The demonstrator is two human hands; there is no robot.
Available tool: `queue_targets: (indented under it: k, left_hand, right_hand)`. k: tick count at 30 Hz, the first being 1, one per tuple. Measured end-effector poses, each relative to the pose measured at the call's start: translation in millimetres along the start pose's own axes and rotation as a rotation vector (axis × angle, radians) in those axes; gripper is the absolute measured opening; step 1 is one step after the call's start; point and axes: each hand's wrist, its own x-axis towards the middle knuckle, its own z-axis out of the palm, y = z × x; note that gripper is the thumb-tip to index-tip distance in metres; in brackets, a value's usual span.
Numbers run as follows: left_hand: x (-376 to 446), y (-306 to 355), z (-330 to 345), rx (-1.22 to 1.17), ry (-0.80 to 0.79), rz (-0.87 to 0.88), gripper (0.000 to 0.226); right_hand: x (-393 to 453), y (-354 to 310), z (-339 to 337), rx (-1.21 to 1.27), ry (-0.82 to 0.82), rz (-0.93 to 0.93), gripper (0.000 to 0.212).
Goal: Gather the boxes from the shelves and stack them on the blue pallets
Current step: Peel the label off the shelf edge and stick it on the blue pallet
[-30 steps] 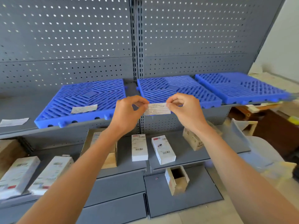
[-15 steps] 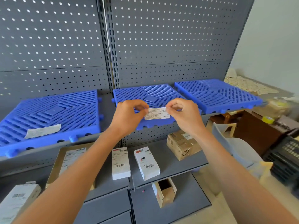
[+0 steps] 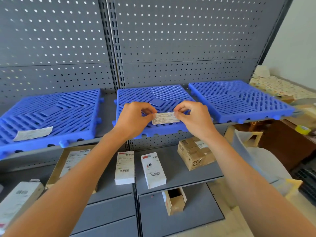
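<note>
Three blue pallets lie side by side on the upper shelf: left pallet (image 3: 51, 115), middle pallet (image 3: 153, 98), right pallet (image 3: 239, 100). My left hand (image 3: 135, 117) and my right hand (image 3: 193, 117) each pinch one end of a small white paper label (image 3: 165, 118) just over the middle pallet's front part. A similar label (image 3: 33, 133) lies on the left pallet. On the shelf below stand two white boxes (image 3: 124, 167) (image 3: 153, 169), a brown carton (image 3: 195, 152) and a flat cardboard box (image 3: 71, 161), partly hidden by my left arm.
An open small carton (image 3: 174, 200) sits on the lowest shelf. A white box (image 3: 18, 200) lies at lower left. Grey pegboard (image 3: 171, 40) backs the shelves. To the right are a chair (image 3: 253, 151), a brown desk with yellow tape (image 3: 302, 130) and a patterned cloth (image 3: 277, 86).
The view has shifted, so the shelving sits further right and lower in frame. Both hands still hold the label, now lower over the middle pallet's front part.
</note>
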Motion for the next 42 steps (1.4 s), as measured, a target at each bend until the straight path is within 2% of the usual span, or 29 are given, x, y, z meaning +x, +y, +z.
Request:
queue_targets:
  k: [14, 23, 36, 42]
  left_hand:
    - [-13, 5, 2, 0.112, 0.055, -0.034, 0.01]
    - [-18, 10, 6, 0.135, 0.073, -0.043, 0.007]
    - [-23, 9, 12, 0.162, 0.1, -0.024, 0.011]
    - [-28, 14, 13, 0.143, 0.118, -0.022, 0.008]
  right_hand:
    - [-1, 15, 3, -0.006, -0.076, -0.094, 0.01]
    - [2, 25, 5, -0.121, -0.077, -0.173, 0.013]
    - [6, 24, -3, -0.119, -0.114, -0.169, 0.021]
    - [6, 29, -4, -0.127, -0.162, -0.181, 0.032]
